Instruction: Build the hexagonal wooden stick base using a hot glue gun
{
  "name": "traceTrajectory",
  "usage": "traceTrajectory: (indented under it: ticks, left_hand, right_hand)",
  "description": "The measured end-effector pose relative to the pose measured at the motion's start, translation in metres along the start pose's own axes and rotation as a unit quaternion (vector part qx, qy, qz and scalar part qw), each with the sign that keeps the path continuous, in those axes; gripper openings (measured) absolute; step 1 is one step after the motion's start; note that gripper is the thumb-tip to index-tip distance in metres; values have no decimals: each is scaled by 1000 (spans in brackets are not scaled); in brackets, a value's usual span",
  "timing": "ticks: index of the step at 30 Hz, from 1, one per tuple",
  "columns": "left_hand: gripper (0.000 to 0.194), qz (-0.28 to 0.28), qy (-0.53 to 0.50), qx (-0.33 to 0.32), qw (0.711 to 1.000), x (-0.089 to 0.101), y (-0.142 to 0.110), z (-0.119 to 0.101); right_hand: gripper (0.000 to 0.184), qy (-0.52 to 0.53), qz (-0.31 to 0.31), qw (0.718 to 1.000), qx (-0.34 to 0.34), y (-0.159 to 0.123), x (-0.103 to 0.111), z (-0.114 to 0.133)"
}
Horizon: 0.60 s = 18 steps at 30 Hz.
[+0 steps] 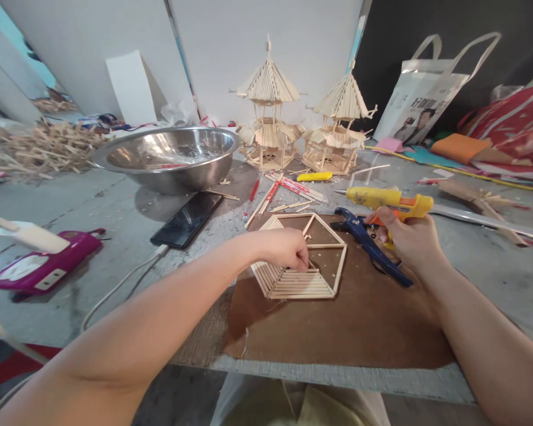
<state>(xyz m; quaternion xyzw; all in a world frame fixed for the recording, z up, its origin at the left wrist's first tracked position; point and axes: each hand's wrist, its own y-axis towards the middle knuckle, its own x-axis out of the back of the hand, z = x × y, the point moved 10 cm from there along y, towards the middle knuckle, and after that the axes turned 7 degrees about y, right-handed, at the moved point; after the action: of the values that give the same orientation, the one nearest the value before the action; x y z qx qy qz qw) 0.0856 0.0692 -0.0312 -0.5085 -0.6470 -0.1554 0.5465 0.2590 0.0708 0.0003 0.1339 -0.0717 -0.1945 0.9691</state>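
On a brown board point(337, 331) lies a flat hexagonal frame point(340, 269) of thin wooden sticks, with its left and front sections filled by rows of sticks. My left hand point(286, 248) reaches over the frame, its fingers pinched together at the inner edge of the front section. What they hold, if anything, is hidden by the fingers. My right hand point(406, 236) grips a yellow glue gun point(375, 198), whose nozzle points left above the board. Below the gun, dark blue pliers point(373, 248) rest along the board's right side.
Two stick pagodas point(270, 89) stand at the back. A steel bowl point(173, 157), a phone point(189, 219) on a cable and a purple power strip point(48, 260) lie to the left. A yellow cutter point(314, 176) and loose sticks lie beyond the frame; a white bag point(417, 94) is behind right.
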Motion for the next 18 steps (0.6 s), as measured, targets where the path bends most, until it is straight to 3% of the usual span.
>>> traceTrajectory:
  ticks: [18]
  left_hand:
    - [22,29,2,-14,999,-3,0,-1]
  right_hand:
    - [27,-7,8,1000,4,0,-1,0]
